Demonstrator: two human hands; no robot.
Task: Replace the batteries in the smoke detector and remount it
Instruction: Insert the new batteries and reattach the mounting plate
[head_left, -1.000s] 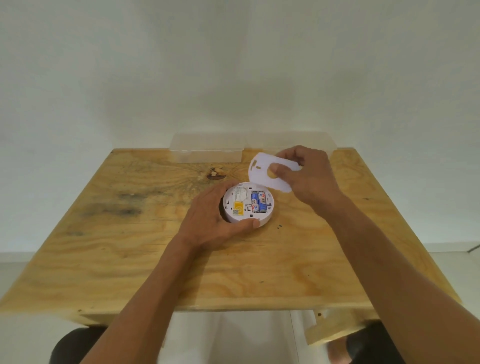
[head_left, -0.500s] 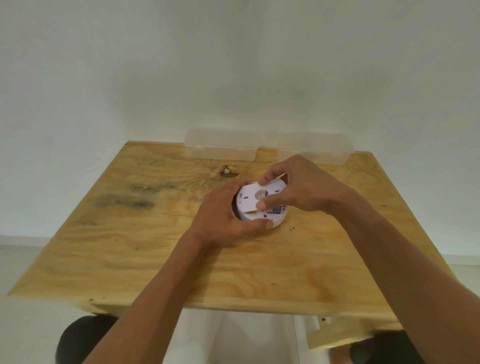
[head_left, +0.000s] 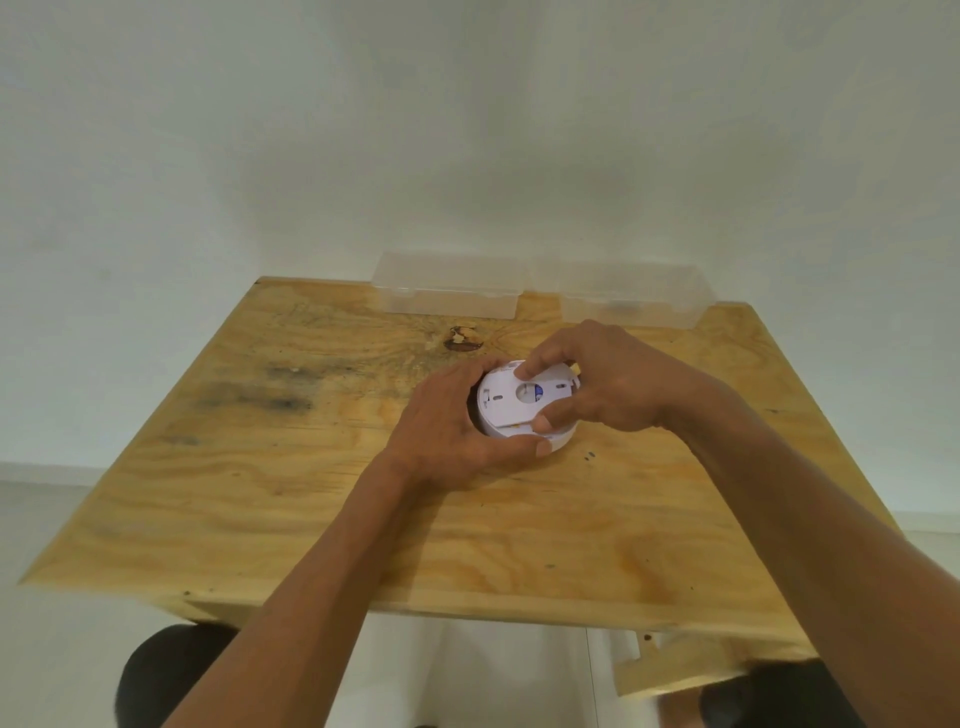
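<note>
Table: we see a bare plywood top with dark smudges towards 10 o'clock and a knot at about 11 o'clock of the detector.
Smoke detector: white round body, lying back-side up on the table a little beyond its centre; our two hands close around it from 9 and 3 o'clock.
Mounting plate: white flat plate lying on the detector's back, slightly askew; a round hole in its middle shows something bluish beneath, and small slots show near its 9 o'clock edge. We cannot tell whether it is locked in place.
Left hand: cupped around the detector's rim at 9 o'clock, thumb pressed along the near edge at 6 o'clock, fingers wrapped to the far side; it grips the body.
Right hand: over the detector from 3 o'clock, a fingertip on the plate's far edge at 12 o'clock, thumb on its near edge at 5 o'clock; it pinches the plate.
Clear plastic boxes: two, side by side at the table's far edge, at 12 o'clock of the detector and well apart from it; contents too faint for us to tell.
Small dark speck: on the table just beside the detector at 4 o'clock; too small to identify.
</note>
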